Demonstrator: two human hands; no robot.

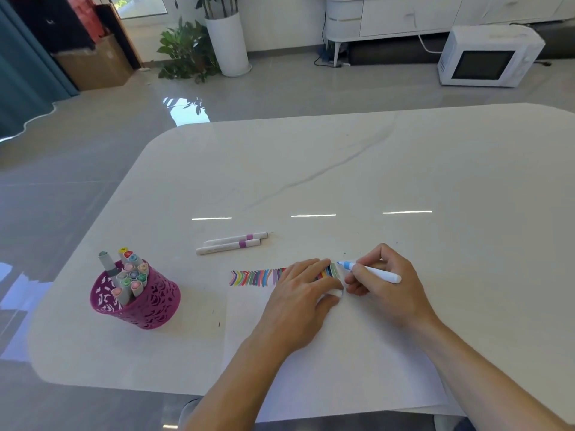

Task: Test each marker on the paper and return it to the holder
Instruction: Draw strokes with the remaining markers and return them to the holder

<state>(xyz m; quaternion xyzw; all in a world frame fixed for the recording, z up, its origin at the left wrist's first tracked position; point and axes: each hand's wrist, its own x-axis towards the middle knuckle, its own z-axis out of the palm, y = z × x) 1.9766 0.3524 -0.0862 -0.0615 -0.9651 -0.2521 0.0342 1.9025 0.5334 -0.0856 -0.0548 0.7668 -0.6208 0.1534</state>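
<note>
Right hand [392,286]: fingers pinch blue marker [386,275], frame lower right; tip meets paper [342,356]. Left hand [298,290]: fingers flat, straight, just beside tip.

You have open table [404,169] far and right of the paper [326,353]. Two loose markers [231,242] lie far-left, the holder [140,303] left.

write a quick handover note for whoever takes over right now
Left hand: flat on the paper, holding it down.
Right hand: grips the blue marker, uncapped, tip at the right end of the test strokes.
Pink holder stands left of the paper, with markers in it.
Two white markers lie on the table beyond the paper.
Done: many colours tested.
Left: finish blue, cap it, return it to the holder; probably the two loose ones too.
</note>
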